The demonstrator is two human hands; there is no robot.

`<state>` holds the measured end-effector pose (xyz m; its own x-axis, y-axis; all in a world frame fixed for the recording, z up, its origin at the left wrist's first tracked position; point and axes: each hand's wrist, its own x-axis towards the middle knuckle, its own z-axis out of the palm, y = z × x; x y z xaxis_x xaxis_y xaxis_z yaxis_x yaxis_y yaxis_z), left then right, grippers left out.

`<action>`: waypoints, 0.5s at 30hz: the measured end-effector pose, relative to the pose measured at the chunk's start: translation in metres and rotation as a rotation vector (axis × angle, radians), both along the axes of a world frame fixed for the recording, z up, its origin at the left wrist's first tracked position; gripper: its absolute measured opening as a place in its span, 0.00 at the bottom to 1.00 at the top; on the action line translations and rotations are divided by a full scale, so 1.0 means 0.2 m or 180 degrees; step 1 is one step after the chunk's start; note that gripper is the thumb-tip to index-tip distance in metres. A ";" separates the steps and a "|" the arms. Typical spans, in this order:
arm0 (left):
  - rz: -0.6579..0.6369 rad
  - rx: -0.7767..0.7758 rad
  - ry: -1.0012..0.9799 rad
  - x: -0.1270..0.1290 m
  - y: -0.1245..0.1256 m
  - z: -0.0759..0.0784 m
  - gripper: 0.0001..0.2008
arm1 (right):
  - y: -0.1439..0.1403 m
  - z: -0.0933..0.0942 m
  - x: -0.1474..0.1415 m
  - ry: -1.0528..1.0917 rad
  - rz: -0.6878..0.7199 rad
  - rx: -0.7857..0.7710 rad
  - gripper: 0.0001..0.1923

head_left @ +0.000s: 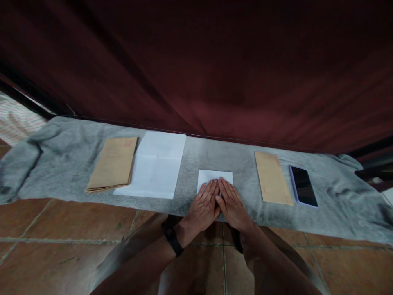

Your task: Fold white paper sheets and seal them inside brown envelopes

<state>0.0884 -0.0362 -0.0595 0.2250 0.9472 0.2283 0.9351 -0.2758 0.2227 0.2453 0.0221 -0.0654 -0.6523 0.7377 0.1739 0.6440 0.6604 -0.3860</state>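
Your left hand point(203, 205) and right hand point(232, 203) lie flat, fingers together and thumbs touching, pressing the near half of the folded paper point(215, 177) on the grey cloth point(61, 164); nothing is pinched or gripped. The cloth is soft and rumpled, so uneven pressure could slide the paper and skew its crease. The phone point(303, 186) sits just beside the single envelope point(272, 183) to your right; a careless sweep could knock it. The envelope looks flat, contents not visible. To your left, the envelope stack point(113, 164) overlaps the sheets point(155, 166).
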 end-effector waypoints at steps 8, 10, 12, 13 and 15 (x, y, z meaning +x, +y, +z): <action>0.0186 0.0170 0.0060 -0.05 -0.01 0.00 0.33 | 0.01 -0.02 0.04 -0.0116 -0.0132 0.0383 0.30; 0.0265 0.0231 0.0033 -0.06 -0.01 -0.01 0.34 | 0.02 -0.03 0.05 -0.0145 -0.0194 0.0430 0.30; 0.0351 0.0266 0.0018 -0.07 -0.01 -0.02 0.34 | 0.03 -0.04 0.06 -0.0164 -0.0264 0.0456 0.30; 0.0391 0.0280 0.0012 -0.07 -0.01 -0.02 0.34 | 0.03 -0.04 0.06 -0.0166 -0.0298 0.0459 0.30; 0.0466 0.0291 0.0000 -0.08 0.00 -0.03 0.34 | 0.04 -0.05 0.07 -0.0166 -0.0368 0.0448 0.30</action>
<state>0.0725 -0.0371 -0.0656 0.0860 0.9452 0.3150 0.9667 -0.1556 0.2031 0.2590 0.0297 -0.0744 -0.5754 0.7791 0.2490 0.7355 0.6260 -0.2591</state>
